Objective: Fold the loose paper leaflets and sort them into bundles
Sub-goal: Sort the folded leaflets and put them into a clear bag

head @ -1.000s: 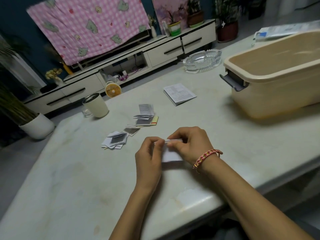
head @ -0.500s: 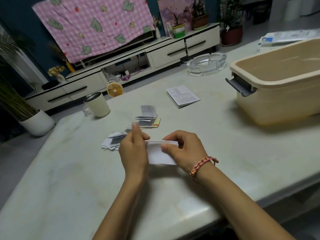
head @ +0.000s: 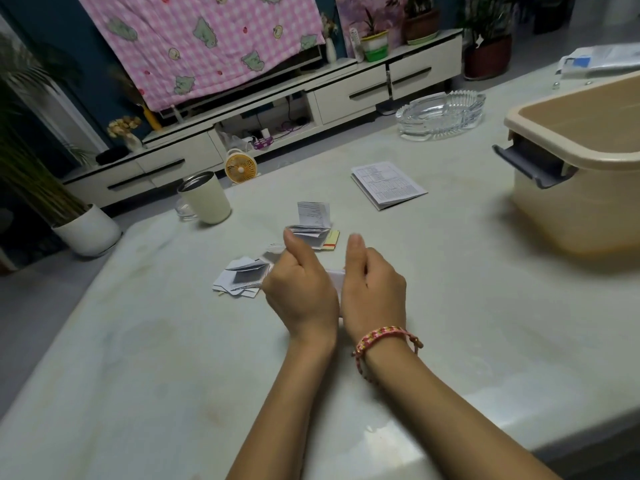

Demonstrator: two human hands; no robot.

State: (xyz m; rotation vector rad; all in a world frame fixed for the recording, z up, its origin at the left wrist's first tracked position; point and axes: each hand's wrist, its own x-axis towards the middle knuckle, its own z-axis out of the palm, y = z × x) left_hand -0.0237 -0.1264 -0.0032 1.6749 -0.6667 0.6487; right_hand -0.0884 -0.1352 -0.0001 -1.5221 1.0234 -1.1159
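Pale marble table (head: 138, 375), mug (head: 206, 199), folded leaflets (head: 246, 277), open booklet (head: 389, 184), glass ashtray (head: 440, 114), beige tub (head: 588, 209)

Both my forearms reach in from the near side of the leaflet (head: 335, 278), wrists almost touching. My left hand (head: 301, 289) and right hand (head: 375, 292) stand on edge either side of it, backs toward me, thumbs up, fingers curled in, gripping it between them.

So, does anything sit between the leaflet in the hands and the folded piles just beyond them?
Nothing visible does. The leaflet, held between the left hand and right hand, is right by the near pile and the far pile; only bare table lies between.
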